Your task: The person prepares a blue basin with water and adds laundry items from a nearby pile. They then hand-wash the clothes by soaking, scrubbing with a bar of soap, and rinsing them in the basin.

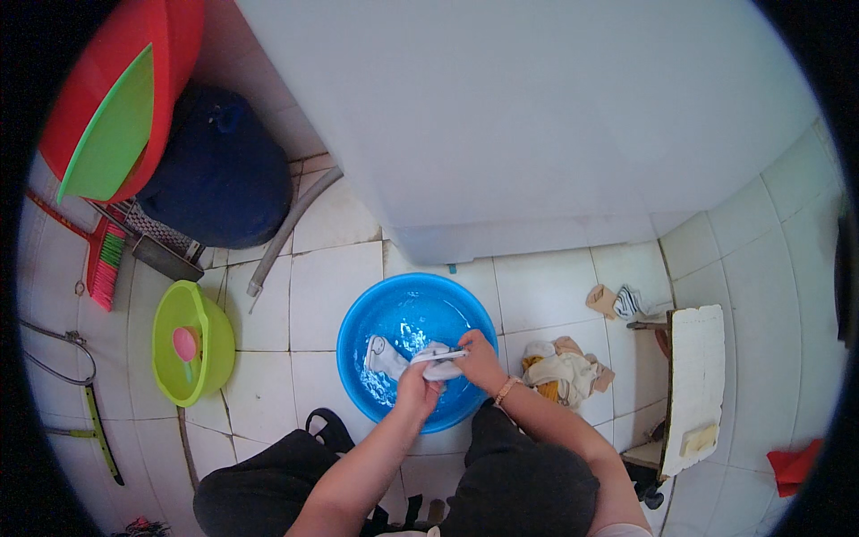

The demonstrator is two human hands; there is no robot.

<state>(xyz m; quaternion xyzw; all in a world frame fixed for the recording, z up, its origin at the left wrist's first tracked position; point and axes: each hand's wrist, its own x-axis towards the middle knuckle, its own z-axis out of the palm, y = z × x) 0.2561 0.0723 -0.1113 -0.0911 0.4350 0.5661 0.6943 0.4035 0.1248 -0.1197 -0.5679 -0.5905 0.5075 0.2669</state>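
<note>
A blue plastic basin (356, 302) holding water stands on the tiled floor before me. Over it, my left hand (421, 389) grips a white sock (439, 366) with a dark detail at its opening. The fingers of my right hand (478, 359) pinch the edge of that opening from the right. Another white sock, or another part of the same piece (386, 357), with a small dark drawing on it, hangs at the left in the basin; whether the two are joined I cannot tell. Right of the basin lies a pile of white, beige and mustard socks (567, 372).
A beige and a striped sock (627, 302) lie farther right, near a worn stand (698, 376) bearing a soap bar (699, 440). A green basin (225, 356) with a pink scoop (184, 344) and a grey hose (288, 228) are left. A large white appliance or cabinet (523, 134) stands ahead.
</note>
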